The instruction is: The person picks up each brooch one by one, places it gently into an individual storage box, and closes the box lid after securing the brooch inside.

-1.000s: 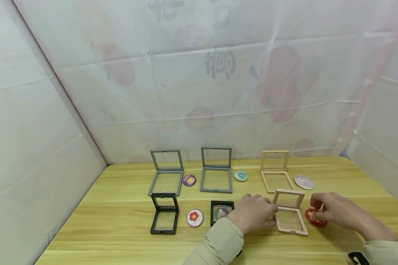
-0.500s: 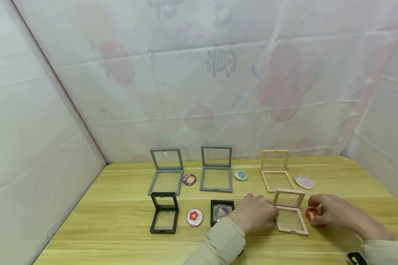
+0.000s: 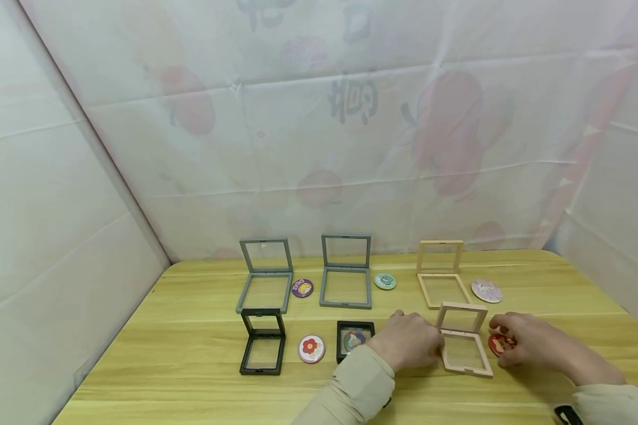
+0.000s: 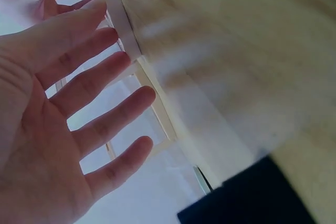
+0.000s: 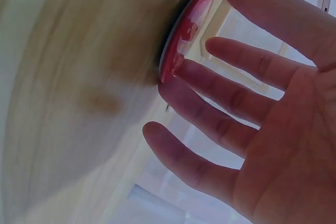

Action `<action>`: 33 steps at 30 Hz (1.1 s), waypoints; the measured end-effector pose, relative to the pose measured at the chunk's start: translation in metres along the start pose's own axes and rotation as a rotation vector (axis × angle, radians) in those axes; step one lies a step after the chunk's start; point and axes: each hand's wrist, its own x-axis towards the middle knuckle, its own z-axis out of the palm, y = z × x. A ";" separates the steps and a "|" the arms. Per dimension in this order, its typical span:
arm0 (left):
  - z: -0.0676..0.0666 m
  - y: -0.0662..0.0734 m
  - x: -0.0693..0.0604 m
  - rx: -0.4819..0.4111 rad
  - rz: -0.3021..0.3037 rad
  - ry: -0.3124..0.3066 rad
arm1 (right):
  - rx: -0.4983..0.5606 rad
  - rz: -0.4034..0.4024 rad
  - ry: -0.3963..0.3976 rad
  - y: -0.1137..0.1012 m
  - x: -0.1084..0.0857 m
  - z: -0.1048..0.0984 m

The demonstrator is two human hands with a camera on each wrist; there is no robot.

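Fingers of my left hand [image 3: 410, 341] lie extended along the left side of a small beige hinged display frame [image 3: 477, 372], whose clear lid stands raised. In the left wrist view the fingers are spread and nearly straight beside that frame's edge. My right hand [image 3: 537, 341] holds a round red pin badge [image 3: 501, 345] between thumb and fingers, just right of the frame. Viewed from the right wrist, the badge [image 5: 188, 32] has fingertips at its near rim and the thumb by its far end. The badge is low at the tabletop; whether it is lifted cannot be told.
Behind stand two open grey frames [image 3: 345, 306] and an open yellow frame [image 3: 429, 290]. Purple [image 3: 302, 288], green [image 3: 385, 281] and lilac [image 3: 487, 291] badges lie beside them. At front left are an open black frame [image 3: 261, 371], a flower badge [image 3: 311, 349] and a shut black frame [image 3: 341, 342].
My right thumb has slid off the red badge's face toward its near edge, showing more of the picture. The right hand has shifted slightly left. My left hand stays by the beige frame.
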 end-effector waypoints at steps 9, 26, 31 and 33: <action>0.000 0.010 0.002 0.044 -0.055 0.010 | 0.021 0.027 0.006 0.000 -0.003 0.004; 0.002 0.011 0.005 0.112 -0.030 0.118 | -0.009 0.014 0.041 0.007 -0.002 0.010; 0.003 0.011 0.004 0.052 -0.014 0.123 | -0.016 0.012 0.038 0.008 -0.002 0.009; 0.003 0.011 0.004 0.008 -0.023 0.108 | -0.019 0.013 0.033 0.008 -0.002 0.010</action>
